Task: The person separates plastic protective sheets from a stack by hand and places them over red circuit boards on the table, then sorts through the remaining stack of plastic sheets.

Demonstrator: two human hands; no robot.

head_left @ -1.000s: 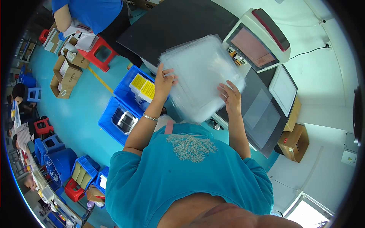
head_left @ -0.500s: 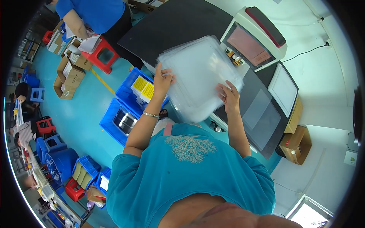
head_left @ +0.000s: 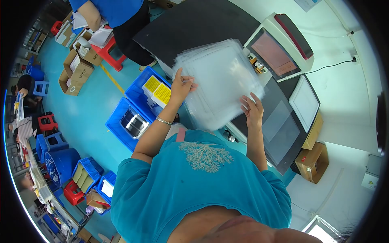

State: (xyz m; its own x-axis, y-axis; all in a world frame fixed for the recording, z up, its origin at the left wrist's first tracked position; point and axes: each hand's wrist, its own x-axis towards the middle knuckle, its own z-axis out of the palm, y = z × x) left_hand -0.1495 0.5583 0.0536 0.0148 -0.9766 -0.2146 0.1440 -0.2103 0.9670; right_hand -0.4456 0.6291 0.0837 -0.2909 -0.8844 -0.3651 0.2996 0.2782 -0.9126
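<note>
A loose stack of clear plastic sheets is held up in front of my body, its top edges slightly fanned out. My left hand grips the stack's left side, thumb and fingers closed over the edge. On the lower right edge, my right hand holds the sheets with its fingers partly bent and somewhat apart. Behind the stack is the dark tabletop, and a single clear sheet lies on the grey surface to the right. Parts of both hands' grip are hidden by the sheets.
A white machine with a screen stands beyond the sheets. Blue crates sit on the floor at left, one with yellow-labelled boxes. A person in a blue top stands at upper left near a red stool and cardboard boxes.
The view has shifted a little. Both hands still hold the stack, and the sheets' upper left edges look more fanned than before.
</note>
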